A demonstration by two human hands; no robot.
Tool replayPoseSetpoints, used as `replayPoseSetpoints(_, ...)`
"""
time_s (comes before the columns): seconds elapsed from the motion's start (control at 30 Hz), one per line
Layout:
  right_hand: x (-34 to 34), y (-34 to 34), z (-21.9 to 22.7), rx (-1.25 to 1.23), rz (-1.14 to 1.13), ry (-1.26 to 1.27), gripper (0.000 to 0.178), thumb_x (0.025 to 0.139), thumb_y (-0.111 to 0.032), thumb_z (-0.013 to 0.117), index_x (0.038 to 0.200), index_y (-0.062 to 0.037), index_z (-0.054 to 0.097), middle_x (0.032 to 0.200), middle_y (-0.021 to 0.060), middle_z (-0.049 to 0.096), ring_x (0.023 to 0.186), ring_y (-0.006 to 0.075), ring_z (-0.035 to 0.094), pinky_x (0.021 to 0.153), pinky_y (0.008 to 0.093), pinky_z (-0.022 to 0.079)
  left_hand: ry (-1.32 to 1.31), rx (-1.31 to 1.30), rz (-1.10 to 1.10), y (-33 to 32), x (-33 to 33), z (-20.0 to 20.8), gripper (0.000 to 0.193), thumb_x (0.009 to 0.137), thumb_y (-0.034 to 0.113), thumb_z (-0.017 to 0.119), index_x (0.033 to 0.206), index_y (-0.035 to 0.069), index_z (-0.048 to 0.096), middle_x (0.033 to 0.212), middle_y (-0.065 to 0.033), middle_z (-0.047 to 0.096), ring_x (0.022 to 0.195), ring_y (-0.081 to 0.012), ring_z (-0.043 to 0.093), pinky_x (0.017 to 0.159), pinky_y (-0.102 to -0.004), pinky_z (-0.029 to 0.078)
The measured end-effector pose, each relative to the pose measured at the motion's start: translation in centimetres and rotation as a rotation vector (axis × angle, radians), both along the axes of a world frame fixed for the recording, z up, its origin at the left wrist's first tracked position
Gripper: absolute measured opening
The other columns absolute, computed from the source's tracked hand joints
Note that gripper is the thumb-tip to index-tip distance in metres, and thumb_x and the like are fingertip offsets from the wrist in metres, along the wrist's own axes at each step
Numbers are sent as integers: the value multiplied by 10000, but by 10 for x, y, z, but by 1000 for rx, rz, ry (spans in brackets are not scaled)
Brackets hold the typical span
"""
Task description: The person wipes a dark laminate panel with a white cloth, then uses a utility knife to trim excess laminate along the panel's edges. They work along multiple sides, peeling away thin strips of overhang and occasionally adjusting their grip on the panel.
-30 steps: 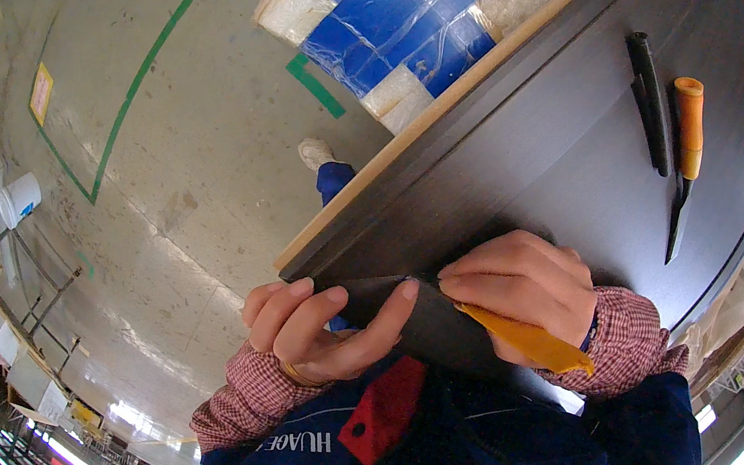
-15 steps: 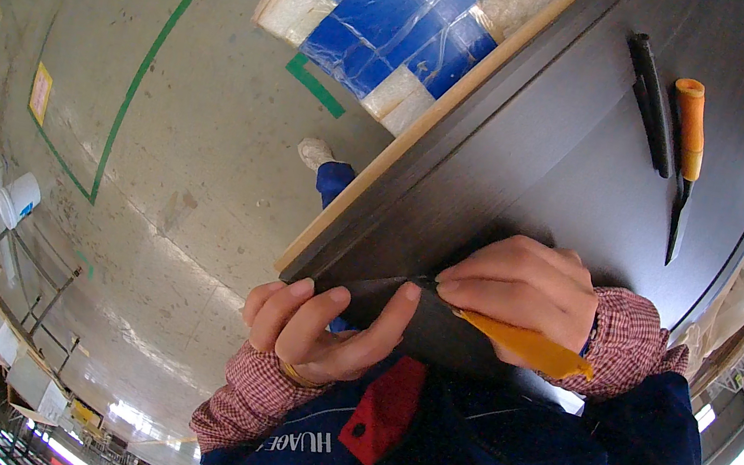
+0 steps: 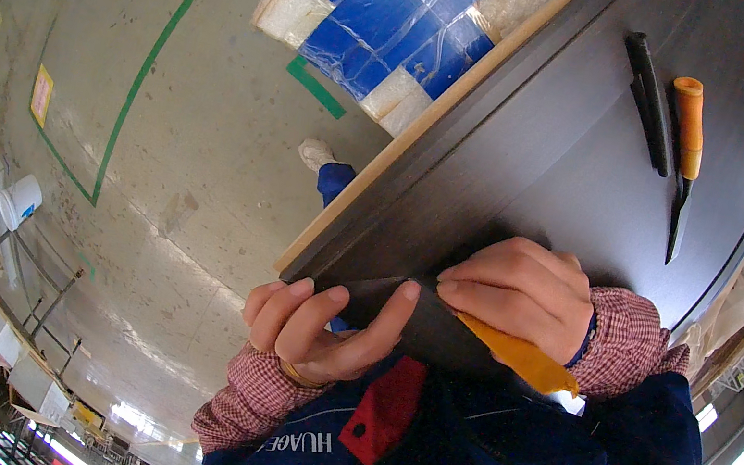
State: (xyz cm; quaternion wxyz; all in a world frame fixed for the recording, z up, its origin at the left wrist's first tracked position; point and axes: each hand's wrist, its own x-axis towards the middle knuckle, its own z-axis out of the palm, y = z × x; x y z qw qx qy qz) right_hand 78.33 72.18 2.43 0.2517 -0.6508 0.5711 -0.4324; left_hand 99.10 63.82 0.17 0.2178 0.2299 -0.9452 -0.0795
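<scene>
A dark wood-grain panel (image 3: 527, 174) lies in front of me, its near corner between my hands. My right hand (image 3: 523, 291) is closed in a pinch, fingertips near the panel's edge. A folded yellow-orange sheet, like sandpaper, (image 3: 518, 354) sticks out from under its fingers towards my body. My left hand (image 3: 332, 329) lies at the panel's near edge, fingers spread, one fingertip touching the dark surface close to the right hand's fingertips. Its palm is partly hidden. Farther up the panel lie a wooden-handled bladed tool (image 3: 688, 137) and a slim black tool (image 3: 648, 106).
Beyond the panel's pale left edge (image 3: 429, 120), a blue wrapped stack with white foam corners (image 3: 395, 27) stands on the grey floor (image 3: 202, 137). Green tape lines mark the floor. A white bucket (image 3: 19, 201) and metal rails are at far left.
My right hand has shifted very slightly, and the outer end of the yellow-orange sheet has swung a little towards my body. My left hand stays nearly still.
</scene>
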Motion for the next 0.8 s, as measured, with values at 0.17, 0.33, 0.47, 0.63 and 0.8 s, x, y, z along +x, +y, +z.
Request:
replayPoseSetpoints(0.17, -3, 1, 5, 62, 23, -20, 312, 670, -70, 644, 950, 62, 608, 886, 144, 602, 728, 255, 620, 541, 302, 521, -31, 23, 0, 0, 1, 3, 232, 769, 397, 660, 999, 422, 672, 1168, -26, 405, 1112, -200, 362, 895, -321, 347)
replayPoseSetpoints(0.33, -1, 3, 2, 43, -11, -17, 308, 691, -79, 651, 966, 54, 610, 899, 137, 605, 745, 255, 620, 566, 303, 522, -9, 20, 9, 0, 0, 2, 235, 762, 389, 661, 994, 425, 673, 1147, -16, 404, 1100, -199, 361, 896, -318, 344)
replayPoseSetpoints(0.47, -1, 4, -1, 26, -22, -47, 231, 756, -57, 663, 973, 16, 636, 915, 134, 637, 772, 238, 642, 595, 283, 536, 1, 24, 6, -1, 0, 1, 233, 763, 388, 662, 993, 426, 673, 1145, -16, 402, 1099, -200, 360, 898, -317, 343)
replayPoseSetpoints(0.63, 0, 3, 0, 25, -14, -51, 316, 705, -80, 644, 987, 56, 604, 928, 142, 611, 779, 263, 625, 600, 314, 528, -16, 38, 0, -1, 2, 4, 233, 767, 390, 658, 997, 424, 672, 1153, -23, 396, 1101, -201, 357, 897, -315, 344)
replayPoseSetpoints(0.8, 0, 2, 2, 58, -18, -37, 308, 697, -83, 639, 967, 61, 604, 906, 143, 606, 759, 263, 624, 589, 319, 527, -13, 45, -3, -1, 1, 4, 234, 771, 388, 651, 1002, 421, 673, 1160, -29, 393, 1108, -204, 355, 891, -315, 349)
